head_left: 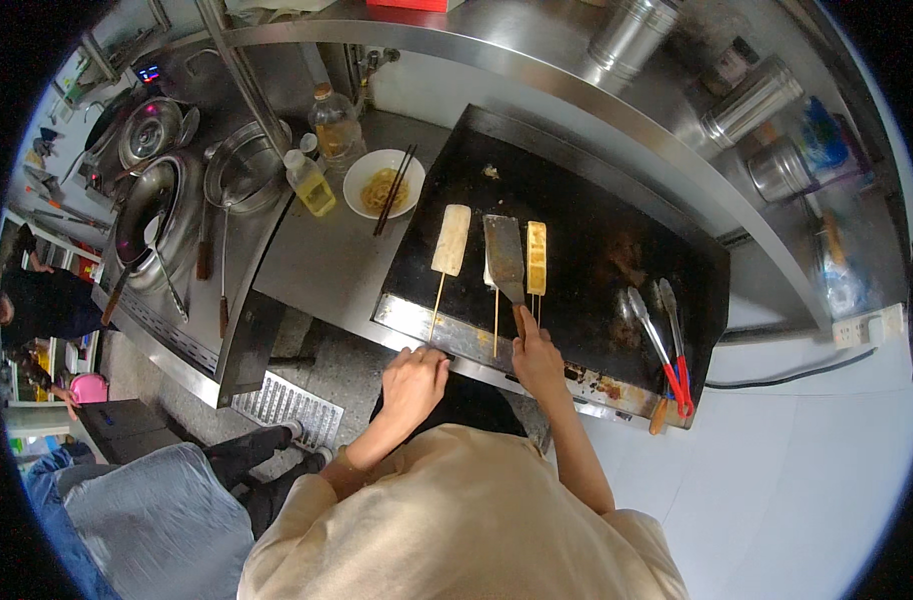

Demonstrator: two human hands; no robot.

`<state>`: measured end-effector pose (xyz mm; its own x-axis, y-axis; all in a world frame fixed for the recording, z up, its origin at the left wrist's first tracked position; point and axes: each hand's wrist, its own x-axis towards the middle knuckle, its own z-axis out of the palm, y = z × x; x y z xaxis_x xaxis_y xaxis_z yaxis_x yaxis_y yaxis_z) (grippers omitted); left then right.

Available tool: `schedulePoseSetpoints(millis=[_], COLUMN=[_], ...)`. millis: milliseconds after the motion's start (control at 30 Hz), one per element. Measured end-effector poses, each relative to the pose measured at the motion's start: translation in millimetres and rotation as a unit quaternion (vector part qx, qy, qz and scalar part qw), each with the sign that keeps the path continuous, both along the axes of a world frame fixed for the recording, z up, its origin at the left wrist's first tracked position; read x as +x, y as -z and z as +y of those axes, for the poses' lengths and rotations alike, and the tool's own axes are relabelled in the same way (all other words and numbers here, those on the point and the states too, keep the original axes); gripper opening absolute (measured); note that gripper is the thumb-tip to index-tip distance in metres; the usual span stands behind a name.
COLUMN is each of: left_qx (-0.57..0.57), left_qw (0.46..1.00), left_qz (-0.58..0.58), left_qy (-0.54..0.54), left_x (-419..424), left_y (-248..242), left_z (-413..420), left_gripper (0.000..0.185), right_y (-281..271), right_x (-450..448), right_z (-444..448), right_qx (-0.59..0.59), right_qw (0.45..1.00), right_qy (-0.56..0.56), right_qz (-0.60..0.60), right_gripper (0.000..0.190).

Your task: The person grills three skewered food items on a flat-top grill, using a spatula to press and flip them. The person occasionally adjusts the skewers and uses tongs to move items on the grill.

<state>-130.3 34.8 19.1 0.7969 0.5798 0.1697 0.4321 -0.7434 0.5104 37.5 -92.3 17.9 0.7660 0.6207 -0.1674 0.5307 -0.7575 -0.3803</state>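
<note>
My right hand (pixel 537 360) grips the wooden handle of a metal spatula (pixel 506 251). The spatula's blade lies flat over a skewered piece on the black griddle (pixel 576 225) and hides most of that piece. To its right is a browned, yellowish skewered piece (pixel 537 259); to its left, a pale skewered slab (pixel 451 240). My left hand (pixel 415 379) rests at the griddle's front edge, by the lower end of the pale slab's stick (pixel 436 309); whether the fingers hold the stick cannot be told.
Two red-handled tongs (pixel 663 345) lie on the griddle's right. A bowl of noodles (pixel 385 187) with chopsticks and oil bottles (pixel 310 184) stand left of it. Farther left are a wok (pixel 153 225) and pots. A steel shelf (pixel 546 64) arches above. Other people are at the left; one (pixel 149 517) is close.
</note>
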Motion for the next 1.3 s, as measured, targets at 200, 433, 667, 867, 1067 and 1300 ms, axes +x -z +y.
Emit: schedulePoseSetpoints(millis=[200, 433, 667, 867, 1067, 1300], left_qx=[-0.006, -0.010, -0.044, -0.054, -0.078, -0.093], left_qw=[1.000, 1.000, 0.998, 0.998, 0.994, 0.991], left_qz=[0.012, -0.022, -0.036, 0.018, 0.080, 0.098], left_qy=[-0.014, -0.009, -0.012, -0.007, -0.005, -0.014], left_x=[-30.8, -38.8, -45.6, -59.6, -64.5, -65.3], left_y=[4.6, 2.3, -5.0, 13.8, 19.5, 16.1], left_z=[19.1, 28.2, 34.2, 36.3, 33.4, 30.0], left_gripper=[0.012, 0.011, 0.009, 0.012, 0.014, 0.015], right_y=[-1.9, -2.5, -39.4, -9.2, -2.3, -10.9], right_x=[-10.1, -7.1, 29.3, 6.5, -15.7, -16.5], right_z=[15.8, 21.3, 4.4, 13.9, 38.1, 52.0], right_qx=[-0.004, -0.016, 0.255, 0.109, -0.049, -0.144], right_qw=[0.995, 0.995, 0.911, 0.990, 0.992, 0.980], right_qy=[0.033, 0.027, 0.182, 0.020, 0.021, -0.029], right_qz=[-0.093, -0.095, 0.268, -0.083, -0.116, -0.131], right_gripper=[0.042, 0.033, 0.033, 0.041, 0.049, 0.058])
